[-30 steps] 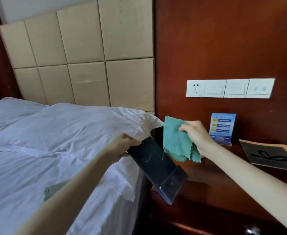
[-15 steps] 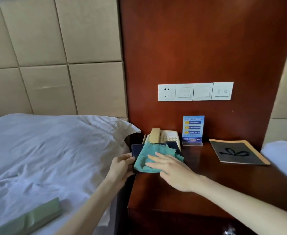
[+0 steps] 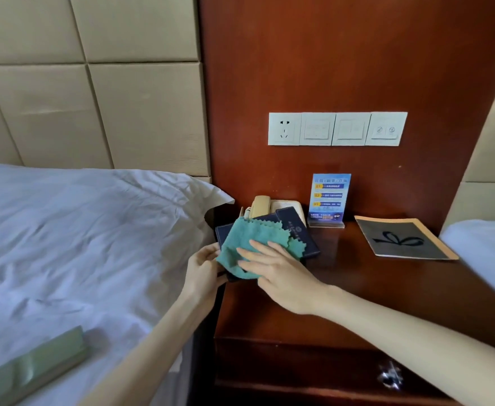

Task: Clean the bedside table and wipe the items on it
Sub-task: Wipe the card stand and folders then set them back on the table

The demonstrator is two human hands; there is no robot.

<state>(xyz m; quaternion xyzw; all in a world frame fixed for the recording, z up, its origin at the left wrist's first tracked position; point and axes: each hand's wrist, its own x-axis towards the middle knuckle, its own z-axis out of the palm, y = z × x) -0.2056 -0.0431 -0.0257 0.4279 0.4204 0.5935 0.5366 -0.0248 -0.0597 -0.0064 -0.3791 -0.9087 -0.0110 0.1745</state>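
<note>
A dark blue folder [image 3: 296, 231] lies at the left rear of the reddish wooden bedside table [image 3: 357, 294]. A green cloth [image 3: 255, 241] is spread on top of it. My right hand [image 3: 278, 268] presses flat on the cloth with fingers stretched out. My left hand [image 3: 204, 266] grips the folder's near left edge. Behind the folder sits a beige telephone [image 3: 262, 206], partly hidden by it.
A blue sign in a clear stand [image 3: 329, 200] and a dark booklet with an orange border [image 3: 403, 238] sit at the table's rear. A white bed [image 3: 79, 244] with a green box [image 3: 32, 364] is to the left. Sockets and switches [image 3: 337, 128] are on the wall.
The folder went from held up over the bed's edge to lying on the table. My right hand laid the cloth flat on it and has slid it slightly nearer.
</note>
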